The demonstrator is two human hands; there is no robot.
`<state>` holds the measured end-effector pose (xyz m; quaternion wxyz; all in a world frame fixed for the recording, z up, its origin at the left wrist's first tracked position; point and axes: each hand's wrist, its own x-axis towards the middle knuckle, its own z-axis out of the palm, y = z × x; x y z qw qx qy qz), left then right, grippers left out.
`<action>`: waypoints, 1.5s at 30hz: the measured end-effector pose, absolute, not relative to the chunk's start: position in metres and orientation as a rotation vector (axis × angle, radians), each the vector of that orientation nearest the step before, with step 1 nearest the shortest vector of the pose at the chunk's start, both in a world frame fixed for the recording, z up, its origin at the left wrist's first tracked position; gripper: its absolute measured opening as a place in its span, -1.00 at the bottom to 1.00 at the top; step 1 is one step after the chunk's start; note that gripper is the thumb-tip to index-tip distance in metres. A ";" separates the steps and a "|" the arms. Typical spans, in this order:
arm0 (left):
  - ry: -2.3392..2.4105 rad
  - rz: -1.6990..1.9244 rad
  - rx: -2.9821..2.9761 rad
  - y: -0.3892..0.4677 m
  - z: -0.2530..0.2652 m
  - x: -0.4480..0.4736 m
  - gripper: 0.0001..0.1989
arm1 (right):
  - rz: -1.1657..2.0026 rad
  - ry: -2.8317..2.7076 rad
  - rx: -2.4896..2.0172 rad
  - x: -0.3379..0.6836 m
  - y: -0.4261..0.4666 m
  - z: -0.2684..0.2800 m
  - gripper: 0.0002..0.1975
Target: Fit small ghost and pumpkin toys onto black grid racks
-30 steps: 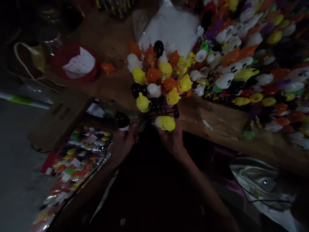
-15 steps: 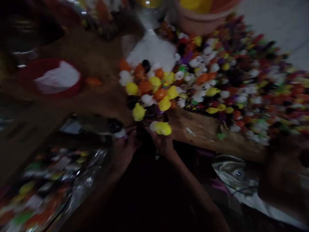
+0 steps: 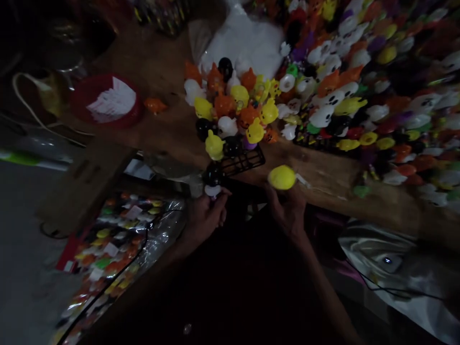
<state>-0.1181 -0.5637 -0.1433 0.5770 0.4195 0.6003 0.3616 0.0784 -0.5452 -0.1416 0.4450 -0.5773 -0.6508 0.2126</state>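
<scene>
My left hand (image 3: 205,215) is closed around the lower end of a small toy with a black top and a white part (image 3: 212,178), just in front of the table edge. My right hand (image 3: 290,208) grips a smooth yellow toy piece (image 3: 282,177) from below with its fingertips. Between and beyond the hands stands a black plastic grid rack (image 3: 247,162), with several orange, yellow, white and black toy heads (image 3: 224,104) clustered upright in it. Most of the rack is hidden under those heads. Dim light leaves finger detail unclear.
A large pile of mixed toy heads (image 3: 330,103) covers the table's right side. Behind the rack sits a white filled plastic bag (image 3: 244,40). To the left are a red bowl (image 3: 81,100) with white paper slips and a lone orange piece (image 3: 155,105). Bagged toys (image 3: 118,249) lie lower left.
My hands have moved apart, the right one going rightward with the yellow piece. The white piece earlier beside the yellow one no longer shows. The view has shifted and is less blurred.
</scene>
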 end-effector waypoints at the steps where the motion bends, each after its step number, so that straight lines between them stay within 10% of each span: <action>1: 1.396 0.824 0.984 -0.566 -0.143 -0.121 -0.61 | 0.439 -1.614 -1.460 0.088 -0.541 -0.139 -0.80; 14: 1.154 0.762 0.886 -0.579 -0.147 -0.138 -0.50 | -0.019 -1.425 -2.055 0.142 -0.517 -0.148 -0.68; 24: 0.840 0.753 0.622 -0.557 -0.138 -0.104 -0.52 | 1.349 -1.612 -1.158 0.074 -0.548 -0.121 -0.78; 45: 1.321 0.733 1.200 -0.559 -0.096 -0.128 -0.65 | 1.081 -1.330 -1.528 0.082 -0.533 -0.127 -0.77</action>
